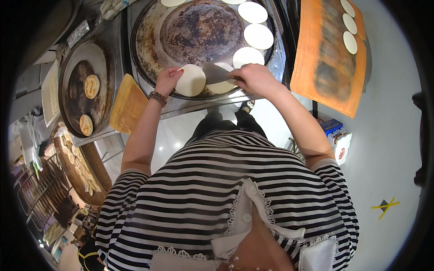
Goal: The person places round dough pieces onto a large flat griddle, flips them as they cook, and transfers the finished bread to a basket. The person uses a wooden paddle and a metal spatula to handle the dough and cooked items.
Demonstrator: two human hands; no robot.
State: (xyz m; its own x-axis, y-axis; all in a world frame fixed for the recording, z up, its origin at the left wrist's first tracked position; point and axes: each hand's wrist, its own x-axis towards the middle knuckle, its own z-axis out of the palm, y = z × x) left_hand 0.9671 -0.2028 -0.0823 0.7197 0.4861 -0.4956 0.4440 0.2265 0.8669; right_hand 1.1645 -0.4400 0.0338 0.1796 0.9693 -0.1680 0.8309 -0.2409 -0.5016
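Observation:
A large round griddle [203, 30] lies before me, several pale flat dough rounds [258, 36] set along its rim. At the near edge my left hand [168, 81] pinches the left side of one dough round [191, 80] between thumb and fingers. My right hand [254, 79] grips a metal scraper [217, 73], its broad blade pointing left. The blade's end reaches the right edge of the held round. Another dough round [220, 86] is partly covered by the blade and my right fingers.
A smaller griddle [73, 101] at left bears two browned flatbreads [92, 86]. Beside it stands a wooden board [128, 105]. An orange board [305, 67] at right carries three dough rounds [350, 42]. A wooden tray [98, 162] of breads is lower left; boxes [339, 142] stand on the floor.

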